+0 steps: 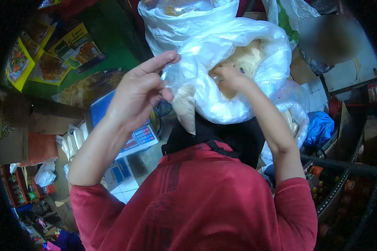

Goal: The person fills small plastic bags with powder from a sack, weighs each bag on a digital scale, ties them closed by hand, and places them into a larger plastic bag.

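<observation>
My left hand [140, 85] pinches the open top of a small clear plastic bag [184, 106] between thumb and fingers. Pale powder fills the bag's lower part, which hangs down to a pointed corner. In front of me stands a large white plastic sack [205, 46], its mouth rolled open. Inside it lies cream-coloured powder [249, 56]. My right hand [232, 78] reaches into the sack over the powder with its fingers curled; what they hold, if anything, is hidden.
A digital scale [142, 136] with a keypad stands at my left. Behind the first sack is another white sack [176, 25]. Seasoning packets [77, 46] lie on a green surface at the upper left. A blue plastic bag [319, 127] and metal racking [343, 169] are at right.
</observation>
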The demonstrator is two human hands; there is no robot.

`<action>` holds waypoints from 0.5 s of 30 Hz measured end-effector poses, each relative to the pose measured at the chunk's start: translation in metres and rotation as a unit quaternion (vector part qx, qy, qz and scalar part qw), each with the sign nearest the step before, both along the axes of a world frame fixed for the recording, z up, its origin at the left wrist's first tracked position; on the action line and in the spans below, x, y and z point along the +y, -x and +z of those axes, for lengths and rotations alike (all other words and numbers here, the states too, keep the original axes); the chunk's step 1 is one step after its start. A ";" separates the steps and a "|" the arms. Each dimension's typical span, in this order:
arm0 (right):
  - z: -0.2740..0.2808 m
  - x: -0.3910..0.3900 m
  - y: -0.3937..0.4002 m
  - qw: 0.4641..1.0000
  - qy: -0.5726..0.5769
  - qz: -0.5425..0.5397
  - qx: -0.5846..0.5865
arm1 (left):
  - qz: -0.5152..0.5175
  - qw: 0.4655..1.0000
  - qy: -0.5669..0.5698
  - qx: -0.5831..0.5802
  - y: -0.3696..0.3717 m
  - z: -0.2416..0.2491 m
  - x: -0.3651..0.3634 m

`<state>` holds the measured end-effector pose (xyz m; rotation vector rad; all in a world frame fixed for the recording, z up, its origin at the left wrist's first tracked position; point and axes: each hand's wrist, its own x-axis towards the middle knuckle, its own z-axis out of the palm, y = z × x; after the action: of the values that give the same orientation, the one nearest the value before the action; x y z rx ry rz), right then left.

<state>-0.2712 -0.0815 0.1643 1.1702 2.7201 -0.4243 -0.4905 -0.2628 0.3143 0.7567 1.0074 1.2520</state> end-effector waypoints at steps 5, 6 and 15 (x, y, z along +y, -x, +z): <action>0.007 -0.001 -0.001 0.996 0.088 -0.021 -0.003 | -0.037 0.999 0.004 -0.003 -0.027 0.003 0.012; 0.013 0.000 -0.013 0.998 0.059 -0.015 0.010 | -0.039 0.999 0.005 -0.002 -0.030 0.004 0.014; 0.106 0.021 -0.124 0.964 0.094 -0.062 0.240 | -0.039 0.993 0.024 0.105 -0.040 -0.004 0.044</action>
<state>-0.1475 -0.0601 0.2704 1.3316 2.9069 -1.0861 -0.4503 -0.2190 0.3102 0.8955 1.1631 1.0927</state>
